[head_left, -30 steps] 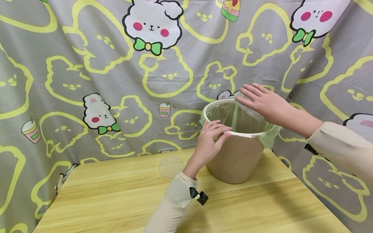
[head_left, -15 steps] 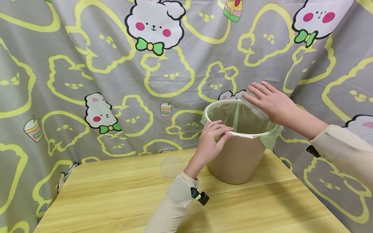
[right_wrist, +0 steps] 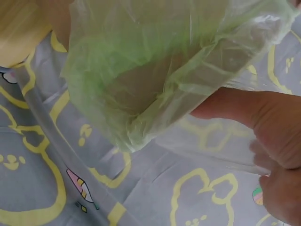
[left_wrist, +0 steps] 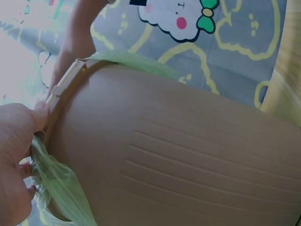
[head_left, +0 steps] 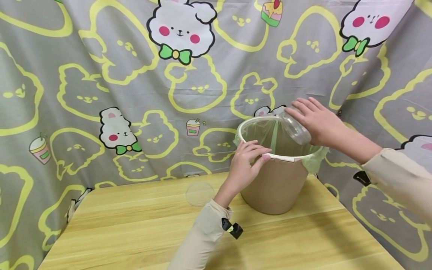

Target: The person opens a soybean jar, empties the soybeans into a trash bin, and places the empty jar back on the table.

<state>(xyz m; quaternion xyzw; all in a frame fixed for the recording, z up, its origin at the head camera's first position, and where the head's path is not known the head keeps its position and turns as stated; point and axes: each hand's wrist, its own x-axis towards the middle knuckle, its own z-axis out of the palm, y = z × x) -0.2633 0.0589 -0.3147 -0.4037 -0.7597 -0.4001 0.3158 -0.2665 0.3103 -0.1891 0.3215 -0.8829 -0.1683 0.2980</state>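
Observation:
A brown trash bin stands at the right of the table in the head view. It has a pale rim and a light green liner bag folded over the edge. My left hand grips the near left of that rim, thumb on one side and fingers on the other. Above the bin's far right side, my right hand holds a clear plastic container, tilted over the opening. The right wrist view shows the container faintly between thumb and fingers, partly behind the liner. Its contents cannot be made out.
A clear round disc, like a lid, lies flat on the wooden table left of the bin. A grey curtain with cartoon prints hangs behind the table and along its right side.
My right hand has shifted slightly right and turned, so more of the clear container shows below it. My left hand stays on the rim. The view has drifted a little.

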